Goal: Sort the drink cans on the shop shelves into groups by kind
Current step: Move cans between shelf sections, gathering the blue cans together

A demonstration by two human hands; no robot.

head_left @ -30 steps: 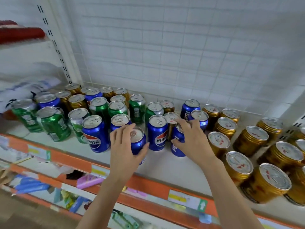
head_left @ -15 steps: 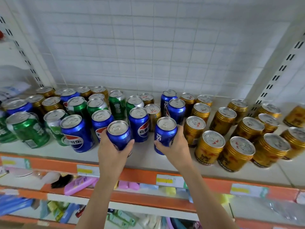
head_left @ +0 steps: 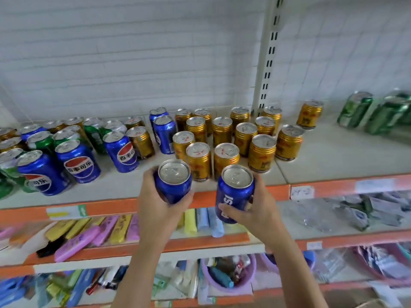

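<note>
My left hand [head_left: 155, 203] grips a blue Pepsi can [head_left: 173, 181], and my right hand [head_left: 258, 210] grips a second blue Pepsi can [head_left: 233, 192]. Both cans are upright and lifted off the shelf [head_left: 333, 156], in front of its orange front edge. Behind them stands a cluster of gold cans [head_left: 235, 138]. To the left, blue Pepsi cans [head_left: 77, 163], green cans [head_left: 95, 134] and a few gold cans stand mixed together. More green cans [head_left: 373, 112] stand at the far right of the shelf.
A white slotted upright [head_left: 266, 56] divides the shelf's back wall. The shelf's right bay holds one lone gold can [head_left: 310, 114] near the back. Lower shelves carry pink and yellow packets [head_left: 97, 232], plastic-wrapped goods [head_left: 347, 214] and a purple basin [head_left: 229, 274].
Both hands have lifted their blue cans off the shelf and drawn them toward me. The view has swung to the right, bringing the right bay and its green cans into sight.
</note>
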